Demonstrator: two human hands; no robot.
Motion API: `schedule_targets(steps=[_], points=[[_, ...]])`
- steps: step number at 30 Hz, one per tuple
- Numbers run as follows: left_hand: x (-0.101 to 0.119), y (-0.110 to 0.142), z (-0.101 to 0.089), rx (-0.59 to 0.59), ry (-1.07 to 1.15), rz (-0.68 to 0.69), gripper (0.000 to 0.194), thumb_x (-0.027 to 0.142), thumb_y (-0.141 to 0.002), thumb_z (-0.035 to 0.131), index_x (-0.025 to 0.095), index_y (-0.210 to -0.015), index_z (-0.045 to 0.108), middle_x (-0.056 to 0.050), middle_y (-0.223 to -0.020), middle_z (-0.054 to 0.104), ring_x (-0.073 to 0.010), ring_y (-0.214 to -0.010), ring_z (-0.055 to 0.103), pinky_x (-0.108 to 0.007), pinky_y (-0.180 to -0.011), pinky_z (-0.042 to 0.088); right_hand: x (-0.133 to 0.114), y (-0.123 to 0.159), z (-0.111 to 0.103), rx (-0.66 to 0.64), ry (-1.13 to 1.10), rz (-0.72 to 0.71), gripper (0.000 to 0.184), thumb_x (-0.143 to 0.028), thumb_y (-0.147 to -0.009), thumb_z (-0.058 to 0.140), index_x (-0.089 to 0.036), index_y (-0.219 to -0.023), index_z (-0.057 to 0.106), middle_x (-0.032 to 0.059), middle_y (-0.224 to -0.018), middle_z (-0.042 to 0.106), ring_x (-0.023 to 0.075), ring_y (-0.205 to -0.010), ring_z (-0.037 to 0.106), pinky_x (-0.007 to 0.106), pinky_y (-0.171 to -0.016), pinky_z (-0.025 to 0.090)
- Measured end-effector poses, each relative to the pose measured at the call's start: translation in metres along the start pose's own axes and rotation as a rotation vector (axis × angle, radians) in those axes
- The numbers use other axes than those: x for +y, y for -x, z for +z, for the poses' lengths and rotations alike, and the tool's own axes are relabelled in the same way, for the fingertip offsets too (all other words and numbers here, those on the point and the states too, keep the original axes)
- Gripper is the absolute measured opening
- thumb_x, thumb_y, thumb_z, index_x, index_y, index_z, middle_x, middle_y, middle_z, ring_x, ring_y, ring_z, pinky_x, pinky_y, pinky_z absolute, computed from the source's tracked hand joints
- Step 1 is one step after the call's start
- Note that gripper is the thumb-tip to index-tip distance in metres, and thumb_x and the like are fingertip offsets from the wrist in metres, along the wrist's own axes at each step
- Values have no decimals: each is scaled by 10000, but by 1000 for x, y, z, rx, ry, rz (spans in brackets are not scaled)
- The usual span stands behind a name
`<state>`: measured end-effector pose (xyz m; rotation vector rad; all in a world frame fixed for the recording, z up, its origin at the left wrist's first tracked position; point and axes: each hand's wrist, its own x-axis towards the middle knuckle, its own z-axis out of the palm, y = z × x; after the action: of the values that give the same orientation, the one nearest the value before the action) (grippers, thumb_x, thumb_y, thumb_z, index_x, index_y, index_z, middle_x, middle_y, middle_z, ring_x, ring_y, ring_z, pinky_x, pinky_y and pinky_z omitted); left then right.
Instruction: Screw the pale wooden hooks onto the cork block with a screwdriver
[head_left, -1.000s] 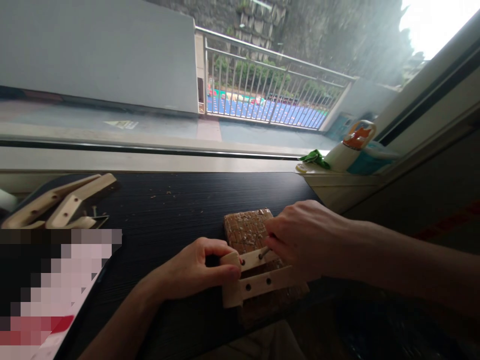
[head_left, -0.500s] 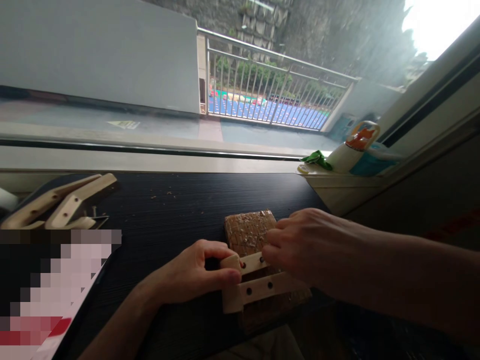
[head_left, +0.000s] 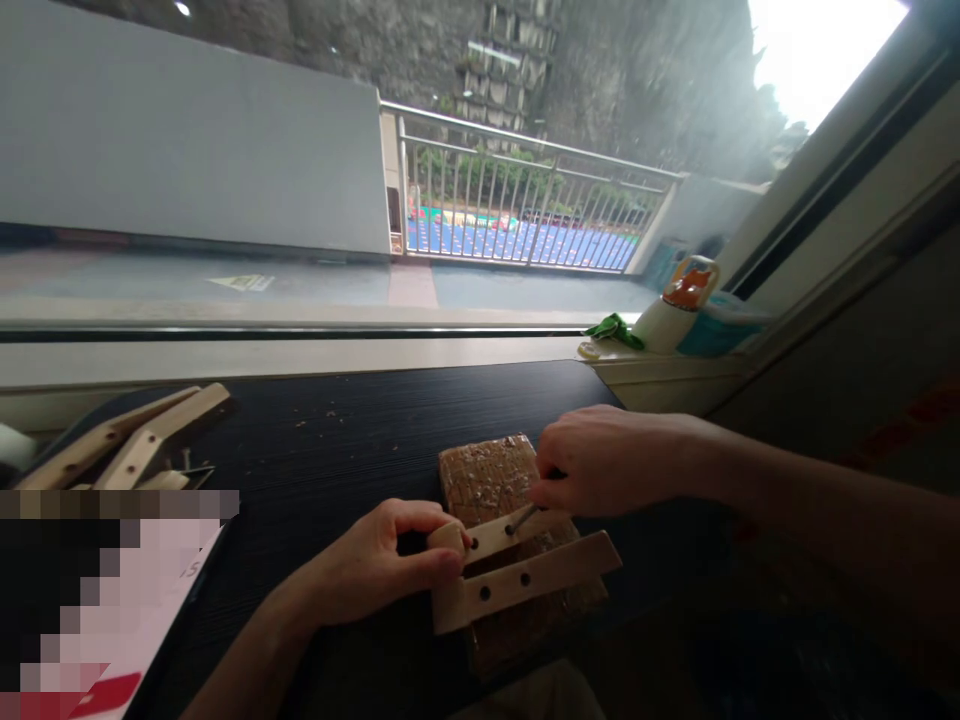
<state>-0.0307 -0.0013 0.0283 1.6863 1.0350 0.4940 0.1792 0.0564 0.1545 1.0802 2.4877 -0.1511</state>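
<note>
My left hand [head_left: 409, 550] is closed on the near end of a pale wooden piece [head_left: 540, 578], thumb and fingers pinching its thicker block end. The piece has two arms with dark round holes and lies across a brown, wrapped, rough-topped block [head_left: 480, 480]. My right hand [head_left: 589, 460] is wrapped round a thin metal rod [head_left: 523, 519], which slants down from the fist. Its tip meets a hole in the upper wooden arm. Whatever handle the rod has is hidden in the fist.
More drilled wooden pieces [head_left: 142, 440] lie at the left of the black table [head_left: 360, 420], beside a blurred-out pink sheet [head_left: 176, 570]. Small wood crumbs are scattered behind the block. A green cloth [head_left: 613, 331] and a white-and-orange bottle [head_left: 675, 310] stand on the window sill.
My right hand has drawn up and back from the wooden piece, so the metal rod and the lower arm's far end now show. My left hand keeps its grip. The view has shifted slightly.
</note>
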Motion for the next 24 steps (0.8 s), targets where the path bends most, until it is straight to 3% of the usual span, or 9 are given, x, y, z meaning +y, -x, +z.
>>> schedule_targets(steps=[2, 4, 6, 8, 11, 15, 24], points=[[-4, 0, -3, 44, 2, 14, 358, 461, -845, 531, 191, -1031, 674, -23, -1027, 685, -217, -967, 596, -248, -825, 443, 12, 12, 5, 73, -128, 1, 340, -365, -829, 460, -174, -647, 674, 29, -611, 638, 130, -547, 527, 256, -502, 301], [-9, -1, -6, 168, -26, 39, 391, 477, -875, 473, 192, -1068, 659, -40, -1058, 675, -221, -973, 589, -270, -840, 443, 26, 25, 19, 163, -338, 40, 299, -374, -849, 451, -191, -744, 663, 0, -653, 640, 119, -568, 535, 238, -510, 334], [-12, -3, -7, 318, -34, 96, 435, 497, -899, 413, 167, -1003, 677, -63, -1023, 670, -220, -949, 589, -286, -851, 442, 38, 33, 42, 251, -500, 89, 203, -341, -822, 507, -197, -869, 641, -10, -735, 649, 125, -632, 557, 232, -561, 383], [-12, -8, -4, 391, 18, 189, 503, 527, -911, 362, 150, -949, 692, -82, -1040, 663, -229, -997, 578, -306, -917, 420, 44, 35, 69, 331, -643, 142, 184, -321, -812, 525, -187, -902, 613, -3, -781, 645, 140, -695, 568, 242, -620, 417], [-9, -15, 3, 310, 73, 295, 587, 557, -926, 270, 159, -1025, 690, -82, -1156, 647, -243, -1151, 515, -352, -1085, 270, 41, 27, 102, 424, -870, 197, 284, -405, -818, 537, -177, -975, 598, 18, -852, 651, 169, -780, 580, 264, -674, 442], [-8, -20, 9, 222, -18, 252, 628, 541, -945, 163, 211, -1100, 674, -41, -1247, 612, -236, -1253, 430, -376, -1151, 99, 30, 12, 124, 432, -1057, 210, 342, -453, -812, 552, -179, -1004, 624, 19, -850, 657, 182, -796, 587, 270, -695, 440], [-11, -21, 11, 183, -122, 258, 678, 548, -939, 91, 246, -1085, 680, -22, -1208, 634, -230, -1232, 446, -363, -1151, 77, 32, 0, 135, 424, -1179, 142, 272, -403, -827, 546, -170, -890, 670, 7, -774, 639, 166, -731, 561, 251, -639, 428]])
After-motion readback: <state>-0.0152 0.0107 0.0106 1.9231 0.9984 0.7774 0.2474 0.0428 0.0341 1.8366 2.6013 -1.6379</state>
